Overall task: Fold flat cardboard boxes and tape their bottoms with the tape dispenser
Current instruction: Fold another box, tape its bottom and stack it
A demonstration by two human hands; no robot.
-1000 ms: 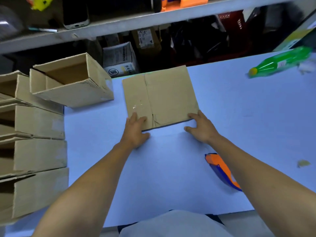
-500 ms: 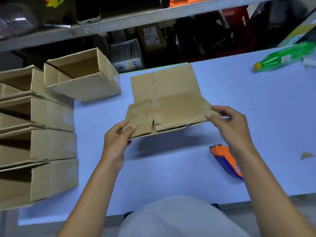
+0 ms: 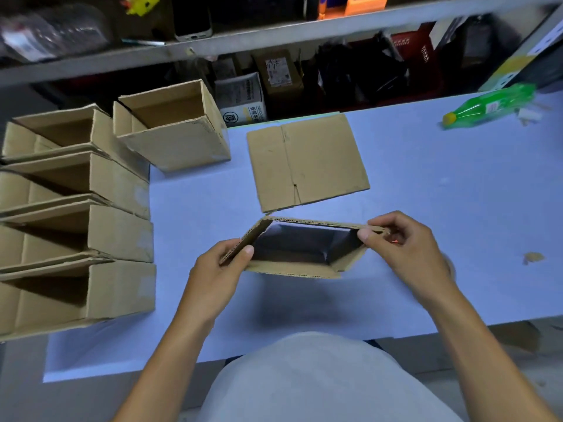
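Skewing into a lopsided shape was judged the danger for the box (image 3: 300,249), held above the desk's (image 3: 457,208) near edge, if uneven pressure were applied. Its left end was pinched by the left hand (image 3: 222,263), its right corner by the right hand (image 3: 405,248), fingers curled.

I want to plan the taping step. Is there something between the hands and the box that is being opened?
No. Both hands already hold the half-opened box above the table: the left hand grips its left corner, the right hand pinches its right corner. The tape dispenser is not visible in this view, so the way to it cannot be judged.
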